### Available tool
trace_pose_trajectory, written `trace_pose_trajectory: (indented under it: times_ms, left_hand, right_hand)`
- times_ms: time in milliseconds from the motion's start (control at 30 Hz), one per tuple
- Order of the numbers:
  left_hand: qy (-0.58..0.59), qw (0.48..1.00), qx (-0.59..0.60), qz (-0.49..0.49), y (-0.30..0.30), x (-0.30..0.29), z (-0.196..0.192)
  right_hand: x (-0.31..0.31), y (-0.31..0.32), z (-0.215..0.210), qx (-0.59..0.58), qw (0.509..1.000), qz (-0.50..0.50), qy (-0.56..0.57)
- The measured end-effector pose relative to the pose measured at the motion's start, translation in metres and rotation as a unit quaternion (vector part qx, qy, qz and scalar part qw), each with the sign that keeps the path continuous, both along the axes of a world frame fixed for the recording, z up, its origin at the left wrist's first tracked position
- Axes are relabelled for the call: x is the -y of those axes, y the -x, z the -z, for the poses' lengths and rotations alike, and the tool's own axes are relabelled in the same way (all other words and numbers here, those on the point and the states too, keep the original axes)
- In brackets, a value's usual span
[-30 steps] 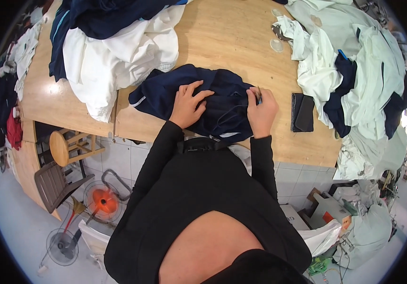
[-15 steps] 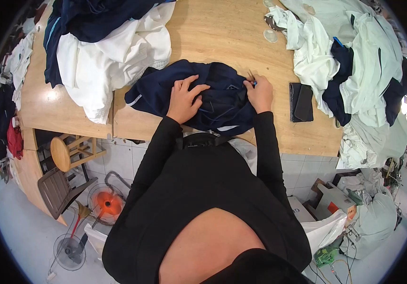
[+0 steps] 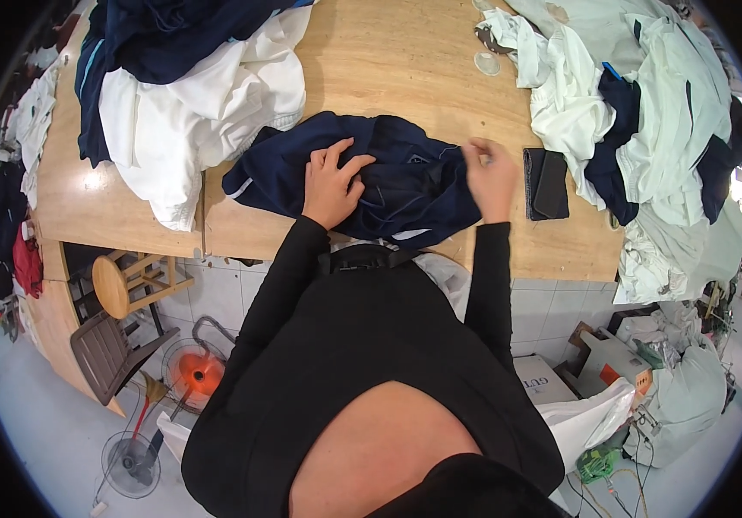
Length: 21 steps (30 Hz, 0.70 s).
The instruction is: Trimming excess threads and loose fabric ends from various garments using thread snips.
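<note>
A crumpled navy garment (image 3: 405, 186) lies on the wooden table (image 3: 388, 60) right in front of me. My left hand (image 3: 332, 183) presses down on its middle, fingers bent into the cloth. At the garment's right edge my right hand (image 3: 490, 177) is held a little raised, its fingertips pinched together on the fabric. Whether a small tool is also in those fingers is too small to tell. Both my forearms are in black sleeves.
A black flat case (image 3: 546, 183) lies just right of my right hand. White and navy clothes (image 3: 189, 112) are heaped at the left, and pale clothes (image 3: 647, 112) at the right. Below the table stand a wooden stool (image 3: 120, 285), an orange heater (image 3: 198, 371) and a floor fan (image 3: 129, 462).
My right hand has slid from on top of the garment out to its right edge and lifted slightly. My left hand stays pressed on the cloth.
</note>
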<state>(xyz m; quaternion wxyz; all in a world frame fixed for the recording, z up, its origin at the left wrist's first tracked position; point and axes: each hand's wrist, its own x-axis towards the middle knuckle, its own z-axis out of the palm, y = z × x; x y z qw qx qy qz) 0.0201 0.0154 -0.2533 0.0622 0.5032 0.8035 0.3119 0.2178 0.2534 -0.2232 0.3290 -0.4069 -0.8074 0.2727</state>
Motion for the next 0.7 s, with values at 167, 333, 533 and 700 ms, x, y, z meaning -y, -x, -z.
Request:
trace_pose_trajectory:
  times_ms: [167, 333, 533, 700]
  left_hand:
    - [-0.007, 1.0, 0.006, -0.001, -0.002, 0.0, -0.001]
    - [-0.008, 1.0, -0.002, -0.007, -0.001, 0.005, 0.003]
    - [-0.005, 1.0, 0.002, -0.001, 0.0, 0.002, -0.001]
    - [-0.115, 0.986, 0.074, -0.091, 0.003, -0.007, -0.037]
  right_hand:
    - [0.031, 0.022, 0.029, 0.206, 0.977, 0.036, -0.029]
    - [0.005, -0.008, 0.005, 0.043, 0.995, 0.086, -0.034]
    - [-0.042, -0.054, -0.015, 0.051, 0.971, 0.168, -0.162]
    - [0.011, -0.031, -0.034, 0.103, 0.982, 0.119, 0.102]
